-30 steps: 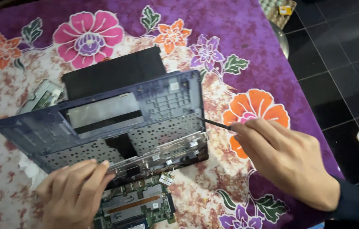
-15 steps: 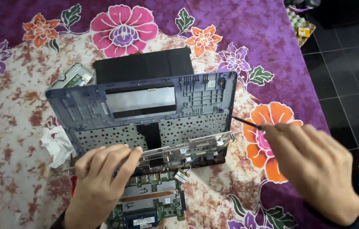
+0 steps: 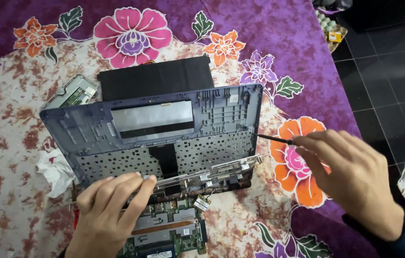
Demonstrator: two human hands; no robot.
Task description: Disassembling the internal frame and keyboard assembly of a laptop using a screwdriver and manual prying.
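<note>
Laptop teardown, separation stage: blue palmrest cover (image 3: 164, 134) tilted up off motherboard (image 3: 169, 234), left hand (image 3: 104, 215) fingers closed on its hinge edge; right hand (image 3: 355, 177) pinching slim screwdriver (image 3: 275, 139) at the cover's right edge. Next: probably careful prying there.

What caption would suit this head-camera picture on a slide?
Left hand props up a laptop's blue upper shell while right hand holds a thin black tool against its edge.
</note>
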